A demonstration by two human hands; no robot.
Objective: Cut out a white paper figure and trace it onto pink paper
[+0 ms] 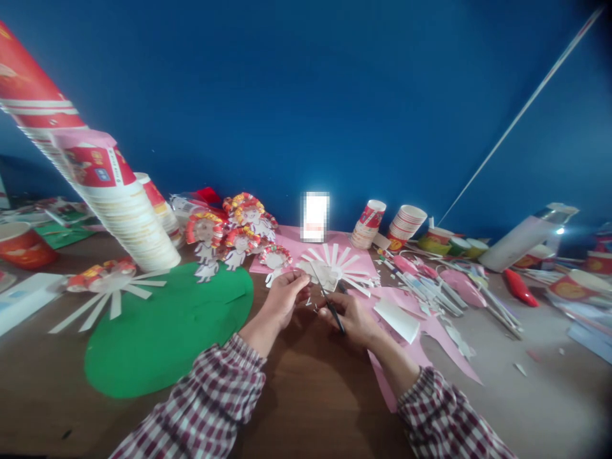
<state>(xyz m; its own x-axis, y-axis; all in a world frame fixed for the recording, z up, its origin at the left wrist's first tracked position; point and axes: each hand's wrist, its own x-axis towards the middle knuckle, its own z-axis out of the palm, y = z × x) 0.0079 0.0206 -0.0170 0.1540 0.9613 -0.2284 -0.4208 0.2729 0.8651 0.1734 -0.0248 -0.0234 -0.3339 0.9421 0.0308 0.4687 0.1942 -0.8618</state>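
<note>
My right hand is closed around the dark handle of a pair of scissors, whose blades point up and away to the left. My left hand is pinched beside the blade tips on a small piece of white paper, mostly hidden by the fingers. Tiny white clippings lie on the table below the hands. Just beyond them, a paper cup cut into white strips is spread on a pink sheet. A small figure with a curled-paper ring lies beside my left hand.
Several paper lion figures stand behind a green paper oval. Tall stacked paper cups lean at left; shorter cup stacks stand at the back. Pink paper scraps, markers and a red object lie at right.
</note>
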